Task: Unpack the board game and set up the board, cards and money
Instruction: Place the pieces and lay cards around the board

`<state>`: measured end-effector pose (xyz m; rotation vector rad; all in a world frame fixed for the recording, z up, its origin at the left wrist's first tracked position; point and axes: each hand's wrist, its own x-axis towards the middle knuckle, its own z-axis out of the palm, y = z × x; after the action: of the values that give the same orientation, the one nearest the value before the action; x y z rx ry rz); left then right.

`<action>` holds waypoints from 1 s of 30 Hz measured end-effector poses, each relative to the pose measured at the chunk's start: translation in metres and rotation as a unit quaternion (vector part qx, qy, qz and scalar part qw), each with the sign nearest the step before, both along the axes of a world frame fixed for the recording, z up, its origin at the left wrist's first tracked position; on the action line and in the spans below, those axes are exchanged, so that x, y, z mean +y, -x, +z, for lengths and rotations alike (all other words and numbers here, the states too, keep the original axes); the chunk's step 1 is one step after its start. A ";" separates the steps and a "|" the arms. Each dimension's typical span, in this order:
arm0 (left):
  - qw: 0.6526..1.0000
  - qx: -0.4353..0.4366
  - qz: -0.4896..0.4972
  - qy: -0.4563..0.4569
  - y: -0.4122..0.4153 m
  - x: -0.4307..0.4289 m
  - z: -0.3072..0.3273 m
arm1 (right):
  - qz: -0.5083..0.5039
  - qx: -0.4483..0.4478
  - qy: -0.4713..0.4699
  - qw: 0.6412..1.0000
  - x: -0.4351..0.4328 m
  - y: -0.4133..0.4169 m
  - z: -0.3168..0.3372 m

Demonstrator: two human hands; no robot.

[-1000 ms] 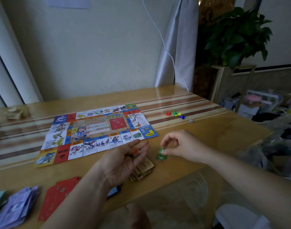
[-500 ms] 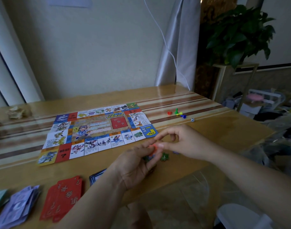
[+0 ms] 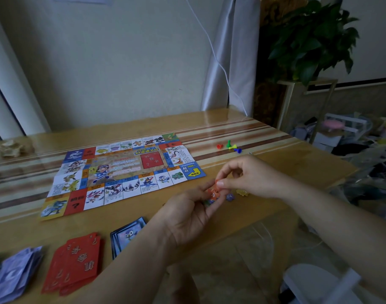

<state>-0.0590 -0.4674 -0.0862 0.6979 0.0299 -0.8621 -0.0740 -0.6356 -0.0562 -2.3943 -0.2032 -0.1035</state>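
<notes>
The colourful game board (image 3: 121,172) lies flat on the wooden table (image 3: 275,159). Just right of its near corner my left hand (image 3: 187,213) holds small coloured tokens, an orange token (image 3: 213,193) topmost. My right hand (image 3: 249,176) pinches that orange token from above. A purple token (image 3: 230,197) and a yellow token (image 3: 242,192) lie on the table beside the hands. Along the near edge sit a red card stack (image 3: 75,262), a blue card stack (image 3: 126,234) and purple paper money (image 3: 14,273).
Red, green, yellow and blue pawns (image 3: 229,146) stand beyond the board's right end. Crumpled paper (image 3: 11,148) lies at the far left. A potted plant (image 3: 308,38) on a stand and cluttered bins (image 3: 345,130) fill the room to the right. A cable (image 3: 222,64) hangs by the curtain.
Both hands rose and met over the table; my right hand, which held a green token a second ago, now pinches the orange token in my left hand. The view dipped, showing the blue cards.
</notes>
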 end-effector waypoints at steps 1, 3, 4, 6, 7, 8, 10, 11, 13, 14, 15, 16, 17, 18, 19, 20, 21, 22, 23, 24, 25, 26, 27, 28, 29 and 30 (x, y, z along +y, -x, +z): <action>1.000 -0.001 0.001 -0.004 -0.001 -0.001 -0.001 | 0.000 0.004 -0.019 1.000 -0.001 0.000 0.000; 1.000 -0.001 0.013 -0.016 -0.003 -0.002 -0.004 | 0.006 0.022 -0.067 0.997 -0.003 0.000 0.001; 1.000 -0.003 0.018 -0.024 -0.003 -0.003 -0.004 | 0.009 0.031 -0.087 0.996 -0.004 0.001 0.002; 0.999 -0.011 0.023 -0.043 -0.003 -0.005 -0.005 | 0.014 0.047 -0.102 0.994 -0.004 0.002 0.003; 0.998 -0.017 0.024 -0.053 -0.002 -0.006 -0.005 | 0.015 0.057 -0.093 0.994 -0.004 0.003 0.004; 0.997 -0.024 0.023 -0.062 -0.001 -0.008 -0.004 | 0.017 0.066 -0.075 0.995 -0.003 0.003 0.004; 0.996 -0.035 0.029 -0.083 0.001 -0.010 -0.004 | 0.016 0.076 -0.040 0.996 -0.002 0.003 0.003; 0.994 -0.039 0.036 -0.092 0.002 -0.012 -0.004 | 0.014 0.073 -0.029 0.997 -0.002 0.003 0.002; 0.992 -0.039 0.051 -0.106 0.001 -0.014 -0.005 | 0.008 0.064 -0.010 0.998 -0.001 0.001 0.002; 0.992 -0.038 0.054 -0.112 0.002 -0.015 -0.006 | 0.006 0.060 -0.001 0.998 0.000 0.001 0.002; 0.991 -0.036 0.055 -0.117 0.002 -0.015 -0.006 | 0.004 0.057 0.008 0.998 0.000 0.001 0.002; 0.990 -0.031 0.058 -0.121 0.002 -0.016 -0.005 | 0.002 0.053 0.014 0.998 0.001 0.002 0.002; 0.990 -0.023 0.063 -0.122 0.002 -0.016 -0.004 | 0.000 0.051 0.016 0.999 0.001 0.001 0.002; 0.990 -0.009 0.069 -0.119 0.002 -0.015 -0.004 | -0.003 0.051 0.014 0.999 0.001 0.001 0.001; 0.991 0.006 0.071 -0.110 0.001 -0.014 -0.003 | -0.007 0.049 0.011 0.999 0.001 0.000 -0.001; 0.993 0.021 0.068 -0.099 0.001 -0.012 -0.002 | -0.013 0.047 0.011 0.999 0.001 -0.001 -0.003; 0.994 0.032 0.063 -0.087 0.000 -0.011 -0.002 | -0.019 0.045 0.010 0.999 0.001 -0.003 -0.005; 0.994 0.038 0.059 -0.078 0.000 -0.010 -0.001 | -0.024 0.045 0.005 0.999 0.000 -0.004 -0.008; 0.995 0.041 0.057 -0.070 0.000 -0.009 -0.001 | -0.027 0.046 -0.006 0.999 0.000 -0.004 -0.009; 0.996 0.040 0.056 -0.064 0.001 -0.008 -0.001 | -0.029 0.048 -0.017 0.998 0.000 -0.005 -0.010; 0.996 0.037 0.055 -0.061 0.001 -0.008 0.000 | -0.030 0.047 -0.024 0.998 0.000 -0.005 -0.011; 0.996 0.032 0.053 -0.060 0.001 -0.009 0.000 | -0.031 0.046 -0.024 0.998 0.000 -0.005 -0.011; 0.997 0.024 0.049 -0.061 0.001 -0.009 0.000 | -0.032 0.045 -0.020 0.998 0.000 -0.005 -0.011; 0.997 0.017 0.045 -0.062 0.001 -0.010 0.000 | -0.032 0.045 -0.016 0.998 -0.001 -0.005 -0.011; 0.997 0.009 0.041 -0.063 0.001 -0.012 -0.001 | -0.033 0.045 -0.012 0.998 -0.001 -0.005 -0.010; 0.997 0.002 0.041 -0.065 0.001 -0.013 -0.002 | -0.033 0.045 -0.006 0.998 -0.002 -0.004 -0.009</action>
<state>-0.0601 -0.4802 -0.0878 0.8114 0.1179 -0.7886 -0.0698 -0.6375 -0.0656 -2.3876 -0.0804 -0.0264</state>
